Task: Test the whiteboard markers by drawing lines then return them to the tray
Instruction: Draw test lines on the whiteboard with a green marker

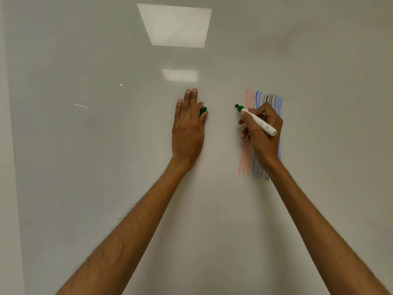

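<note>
Glossy whiteboard (106,145) is filling the whole view. Against it the green marker (258,121), uncapped, is being pinched near its tip by the thumb and curled fingers of the right hand (265,137). Its nib is pointing up-left at bare board just beside the red lines (247,96), probably lining up a fresh stroke; whether the nib is touching, I cannot tell. The left hand (188,128) is lying flat, fingers straight and pressed together, with the thumb pinning the green cap (203,111) against the forefinger, seemingly so it is ready for recapping. The right hand is covering the middle of the blue and grey lines (276,101). Ceiling lights (174,25) are reflecting above. No tray is showing.
</note>
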{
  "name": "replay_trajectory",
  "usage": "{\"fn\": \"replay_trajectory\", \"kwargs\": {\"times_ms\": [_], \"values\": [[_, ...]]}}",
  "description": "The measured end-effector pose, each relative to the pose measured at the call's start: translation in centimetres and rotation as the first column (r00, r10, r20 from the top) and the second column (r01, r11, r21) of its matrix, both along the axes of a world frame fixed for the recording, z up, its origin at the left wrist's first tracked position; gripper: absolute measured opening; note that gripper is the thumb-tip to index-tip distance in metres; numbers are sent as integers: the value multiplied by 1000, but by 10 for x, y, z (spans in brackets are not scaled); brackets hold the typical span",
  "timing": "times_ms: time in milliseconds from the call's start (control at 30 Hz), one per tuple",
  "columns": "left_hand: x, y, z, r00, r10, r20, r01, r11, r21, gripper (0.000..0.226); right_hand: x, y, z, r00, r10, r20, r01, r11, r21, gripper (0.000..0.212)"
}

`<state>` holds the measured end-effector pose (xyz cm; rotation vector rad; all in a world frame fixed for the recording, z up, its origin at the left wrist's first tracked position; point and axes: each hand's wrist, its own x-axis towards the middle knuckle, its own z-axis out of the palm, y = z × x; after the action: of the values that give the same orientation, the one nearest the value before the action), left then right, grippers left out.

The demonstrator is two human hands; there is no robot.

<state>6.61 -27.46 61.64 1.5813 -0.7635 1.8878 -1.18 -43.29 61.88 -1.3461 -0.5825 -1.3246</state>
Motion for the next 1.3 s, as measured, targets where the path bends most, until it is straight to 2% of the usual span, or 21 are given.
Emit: {"fn": "replay_trajectory", "kwargs": {"times_ms": [400,1033,1300], "values": [[5,0,-35,999,31,-41,-29,999,31,36,-2,2,-46,998,-21,-59,21,1000,-5,26],[4,4,-67,989,134,-56,-128,987,99,45,-6,-2,-120,983,-137,-126,121,985,-121,27],[3,5,-68,988,138,-69,-131,986,107,45,-17,-1,-121,974,-161,-159,130,974,-187,27]]}}
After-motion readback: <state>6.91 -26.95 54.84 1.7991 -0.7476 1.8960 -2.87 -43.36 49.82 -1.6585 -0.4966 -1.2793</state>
